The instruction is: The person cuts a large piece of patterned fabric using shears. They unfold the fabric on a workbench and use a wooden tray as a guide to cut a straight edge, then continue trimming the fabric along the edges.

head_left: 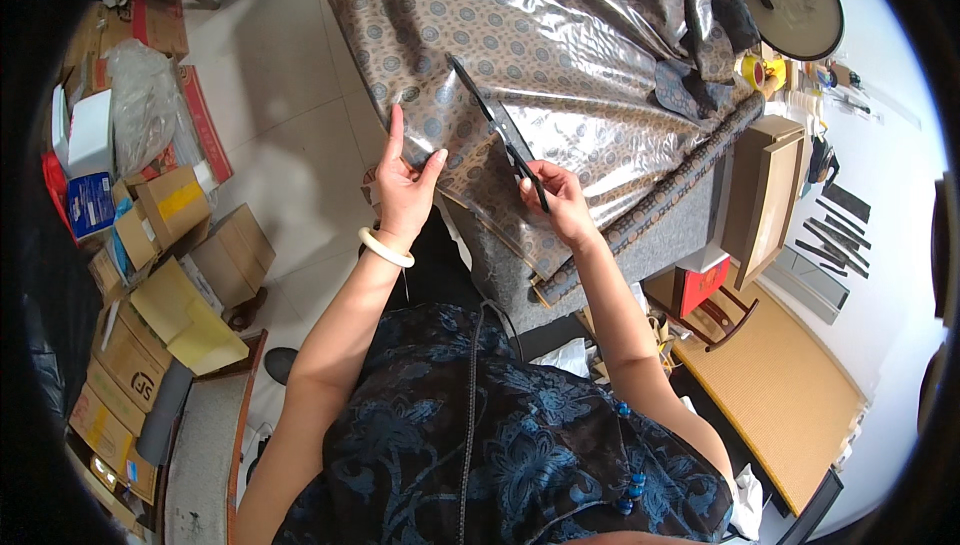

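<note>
- The glossy brown cloth [560, 40], patterned with dark round medallions, spreads in front of me over a grey-covered table [675, 235], with its near corner pointing toward my body.
- My black scissors [512, 149] lie over the near part of that cloth, blades parted, tips pointing away from me and to the left; I cannot tell whether any cloth sits between the blades.
- My right hand [562, 205] grasps the scissors by their handles, thumb and fingers closed around them.
- My left hand [404, 190] is at the cloth's left edge, index finger stretched straight along it and thumb spread apart; my other fingers are hidden, so I cannot tell whether they grip the cloth.
- A cream bangle [386, 248] circles my left wrist.
- To the right, a rolled length [650, 207] of similarly patterned cloth runs slantwise along the table.
- At the far right the cloth bunches into folds, near a yellow roll of tape [752, 70] and a round fan [790, 0].
- Beyond the table on my right stand a wooden drawer [772, 200], a red box [703, 287] and a tan mat [775, 385].
- On my left, cardboard cartons [235, 253] are piled on the pale tiled floor [275, 105], with a clear plastic bag [145, 95] among them.
</note>
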Motion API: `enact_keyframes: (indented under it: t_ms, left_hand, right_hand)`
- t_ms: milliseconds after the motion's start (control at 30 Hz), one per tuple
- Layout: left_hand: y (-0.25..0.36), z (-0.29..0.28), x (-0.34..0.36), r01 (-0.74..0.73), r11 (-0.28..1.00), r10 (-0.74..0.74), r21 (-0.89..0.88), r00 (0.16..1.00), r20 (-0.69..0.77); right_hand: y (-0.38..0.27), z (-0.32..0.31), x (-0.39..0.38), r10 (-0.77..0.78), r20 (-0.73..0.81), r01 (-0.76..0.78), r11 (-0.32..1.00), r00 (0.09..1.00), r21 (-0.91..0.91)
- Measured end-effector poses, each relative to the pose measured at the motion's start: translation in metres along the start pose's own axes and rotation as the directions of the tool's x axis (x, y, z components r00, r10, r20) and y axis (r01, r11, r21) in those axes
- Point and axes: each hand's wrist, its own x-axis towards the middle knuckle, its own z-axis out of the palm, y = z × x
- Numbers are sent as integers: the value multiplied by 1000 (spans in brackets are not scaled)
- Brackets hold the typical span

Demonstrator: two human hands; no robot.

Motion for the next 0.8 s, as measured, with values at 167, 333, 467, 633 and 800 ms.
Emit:
enact_keyframes:
  t_ms: [167, 333, 467, 633, 800]
  left_hand:
    - [0, -1, -1, 20, 1000, -19, -15, 1000, 12]
    - [-2, 1, -3, -11, 1000, 11, 3, 1000, 0]
    - [-1, 3, -5, -8, 1000, 8, 9, 1000, 5]
    - [-3, 3, -5, -19, 1000, 19, 6, 1000, -8]
    - [-4, 2, -5, -17, 1000, 17, 11, 1000, -5]
  right_hand:
    - [0, -2, 4, -20, 18, 20, 1000, 1000, 3]
    - [-10, 2, 19, -15, 93, 14, 1000, 996, 11]
    - [-15, 10, 31, -30, 99, 29, 1000, 995, 6]
    - [-16, 15, 39, -31, 103, 29, 999, 994, 19]
    - [-16, 15, 39, -36, 91, 35, 999, 995, 13]
